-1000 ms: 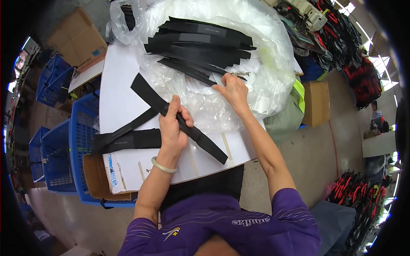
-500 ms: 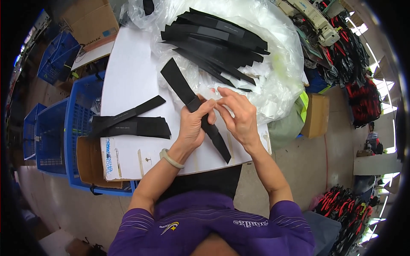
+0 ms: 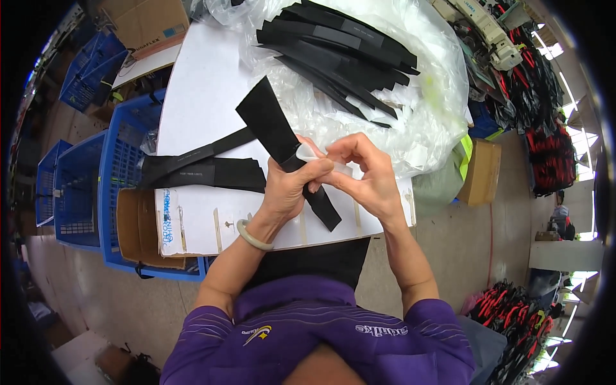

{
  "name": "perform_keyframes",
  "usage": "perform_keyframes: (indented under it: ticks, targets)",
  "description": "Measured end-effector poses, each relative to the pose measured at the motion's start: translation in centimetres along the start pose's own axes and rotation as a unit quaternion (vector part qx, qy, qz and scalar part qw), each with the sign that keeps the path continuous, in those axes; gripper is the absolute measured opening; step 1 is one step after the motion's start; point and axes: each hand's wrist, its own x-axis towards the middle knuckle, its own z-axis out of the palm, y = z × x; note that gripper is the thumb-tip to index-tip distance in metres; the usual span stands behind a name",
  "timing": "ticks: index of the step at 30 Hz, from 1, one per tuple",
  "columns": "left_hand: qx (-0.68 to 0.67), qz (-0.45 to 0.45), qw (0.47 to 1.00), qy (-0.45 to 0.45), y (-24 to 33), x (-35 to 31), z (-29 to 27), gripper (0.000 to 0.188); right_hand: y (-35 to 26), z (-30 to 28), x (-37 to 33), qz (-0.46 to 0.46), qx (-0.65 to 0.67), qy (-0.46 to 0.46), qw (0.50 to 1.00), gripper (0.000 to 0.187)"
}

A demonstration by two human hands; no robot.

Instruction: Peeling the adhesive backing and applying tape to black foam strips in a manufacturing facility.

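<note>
My left hand (image 3: pixel 284 192) is closed round the middle of a black fabric strip (image 3: pixel 266 122). The strip slants from upper left to lower right above the white tabletop (image 3: pixel 197 96). A curled, translucent white slip (image 3: pixel 308 153) stands up from the strip beside my left thumb. My right hand (image 3: pixel 371 176) pinches this slip between thumb and forefinger, its other fingers bent. Whether the slip is still attached to the strip is hidden by the fingers. Left of my left hand lie several similar black strips (image 3: pixel 218 174), one crossing the others.
A large fanned pile of black strips (image 3: pixel 340 48) lies on crumpled clear plastic (image 3: pixel 443 90) at the far side. Blue crates (image 3: pixel 115 244) and an open cardboard box (image 3: pixel 138 218) stand left of the table. Another carton (image 3: pixel 481 170) stands on the right.
My right hand has closed in on the strip, and the white slip now curls up between my hands. The view has shifted slightly; the strip has turned a little.
</note>
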Motion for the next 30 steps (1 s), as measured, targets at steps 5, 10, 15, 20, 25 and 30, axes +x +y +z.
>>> perform_keyframes:
  ticks: [5,10,15,20,25,30]
  targets:
    - [-0.057,-0.039,0.994,0.088,0.5,0.4,0.7,0.015,-0.4,0.8,0.1,0.155,0.199,0.005,0.968,0.019]
    - [-0.305,-0.087,0.944,0.086,2.7,3.1,-3.1,0.031,-1.2,-0.8,-1.7,0.123,0.118,0.009,0.985,0.012]
    - [-0.336,-0.105,0.932,0.085,2.6,2.9,-2.7,0.03,-2.0,0.1,-1.9,0.115,-0.016,-0.059,0.991,0.012]
    - [-0.25,-0.041,0.96,0.118,3.1,1.8,0.0,0.031,-1.8,1.2,-2.4,0.031,-0.098,0.003,0.995,0.017]
    - [-0.231,-0.025,0.968,0.091,2.6,1.5,-1.1,0.038,-2.1,2.3,-2.9,0.023,-0.109,0.039,0.993,0.022]
    - [-0.149,0.026,0.987,0.056,2.2,1.2,-0.5,0.039,-1.6,3.9,-3.1,0.08,-0.085,0.09,0.989,0.022]
